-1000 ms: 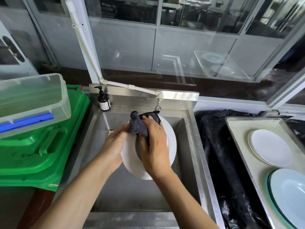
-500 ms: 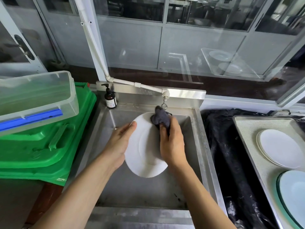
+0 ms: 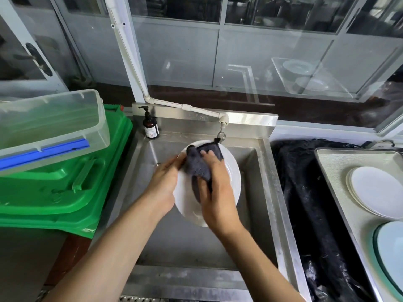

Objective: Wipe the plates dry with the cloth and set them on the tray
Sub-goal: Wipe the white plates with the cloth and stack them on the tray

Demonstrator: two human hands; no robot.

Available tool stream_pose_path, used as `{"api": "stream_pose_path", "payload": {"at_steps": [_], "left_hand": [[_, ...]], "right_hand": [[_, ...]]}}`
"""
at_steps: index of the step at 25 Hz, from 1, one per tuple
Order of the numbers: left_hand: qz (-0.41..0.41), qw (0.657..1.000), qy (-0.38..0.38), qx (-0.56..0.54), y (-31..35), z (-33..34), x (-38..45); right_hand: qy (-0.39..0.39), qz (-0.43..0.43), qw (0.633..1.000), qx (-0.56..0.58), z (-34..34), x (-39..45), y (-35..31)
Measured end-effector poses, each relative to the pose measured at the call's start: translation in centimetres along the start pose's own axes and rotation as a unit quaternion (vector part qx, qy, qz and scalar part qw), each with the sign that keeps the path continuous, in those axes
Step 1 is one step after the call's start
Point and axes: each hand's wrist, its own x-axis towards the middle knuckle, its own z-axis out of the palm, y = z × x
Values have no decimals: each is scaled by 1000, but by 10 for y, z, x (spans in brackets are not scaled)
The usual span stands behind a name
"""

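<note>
A white plate [image 3: 233, 171] is held tilted over the steel sink [image 3: 261, 192]. My left hand [image 3: 164, 182] grips its left rim. My right hand [image 3: 216, 192] presses a dark grey cloth [image 3: 197, 164] onto the plate's face, fingers curled over the cloth. The cloth covers the plate's upper middle. At the right stands a pale tray [image 3: 333, 168] carrying a small stack of white plates [image 3: 375, 190] and a larger pale plate with a green rim [image 3: 392, 251] near its front.
A tap [image 3: 222, 127] hangs just behind the plate, and a brown pump bottle [image 3: 150, 125] stands at the sink's back left corner. Green bins [image 3: 61, 186] with a clear plastic box [image 3: 50, 125] on top sit to the left. Black plastic sheeting [image 3: 305, 192] lies between sink and tray.
My right hand has slid the cloth from the plate's upper right edge back over its upper middle. The left hand keeps hold of the rim, and the plate has turned slightly.
</note>
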Motion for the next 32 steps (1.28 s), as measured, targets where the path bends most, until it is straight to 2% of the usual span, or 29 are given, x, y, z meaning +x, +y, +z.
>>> {"api": "stream_pose_path", "payload": {"at_steps": [3, 5, 8, 9, 10, 11, 13, 15, 16, 18, 21, 26, 29, 32], "left_hand": [[-40, 996, 10, -74, 6, 0, 2], [-21, 998, 35, -41, 10, -1, -1], [-35, 996, 59, -61, 15, 1, -3], [-44, 995, 53, -75, 17, 0, -3], [-47, 995, 42, -83, 19, -1, -2], [-48, 995, 32, -77, 21, -3, -2], [-52, 997, 20, -57, 22, -8, -3], [-60, 997, -7, -49, 19, -9, -6], [-64, 997, -18, -43, 17, -8, -7], [-61, 997, -20, -39, 12, -5, -9], [-46, 998, 5, -45, 4, 2, -10], [-33, 996, 57, -54, 3, 1, 7], [-46, 995, 73, -54, -1, -2, 13], [-60, 995, 57, -52, -9, 4, 10]], "right_hand": [[-37, -56, 997, -37, 11, -32, 0], [-53, -107, 991, -67, 14, -55, 3], [-27, -105, 992, -66, 14, -85, 21], [9, -53, 999, -12, 15, -92, 26], [54, 35, 995, 71, 14, -96, 27], [104, 125, 978, 131, 12, -96, 27], [181, 221, 951, 115, 2, -79, 28], [217, 243, 943, 70, -13, -51, 35], [213, 240, 945, 54, -23, -34, 37], [150, 200, 968, 11, -35, -3, 36], [47, 63, 995, -63, -34, 17, 30], [-41, -35, 997, -62, -10, -36, 27], [-60, -46, 996, -46, -6, -55, 26], [-22, 17, 999, -25, -7, -16, 21]]}}
